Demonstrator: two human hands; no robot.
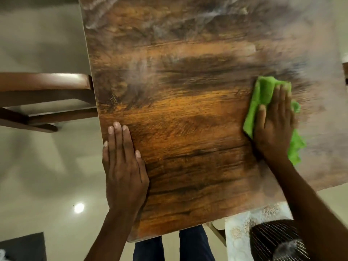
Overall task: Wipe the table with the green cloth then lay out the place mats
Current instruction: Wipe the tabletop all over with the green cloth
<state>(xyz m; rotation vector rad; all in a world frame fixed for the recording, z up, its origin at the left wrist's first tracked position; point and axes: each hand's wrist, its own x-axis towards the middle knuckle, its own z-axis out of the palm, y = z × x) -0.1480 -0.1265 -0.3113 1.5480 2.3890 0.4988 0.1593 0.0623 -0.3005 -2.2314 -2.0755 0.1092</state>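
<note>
Head view: right hand (274,127) flat, pressing cloth (263,95) on tabletop (178,119); left hand (124,166) flat, bracing edge; wiping underway, mats not laid yet

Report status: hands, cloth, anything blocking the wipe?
Right hand flat, pressing green cloth on wooden table. Left hand flat at table's left edge. Wipe path unobstructed.

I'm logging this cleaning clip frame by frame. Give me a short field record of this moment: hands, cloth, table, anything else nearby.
left hand: left hand flat on the table's left edge, fingers straight
right hand: right hand presses the green cloth onto the table
table: wood-grain top, streaky smears on the far part
place mats: none on the table
nearby: chair at the left; patterned fabric below the near edge
</note>
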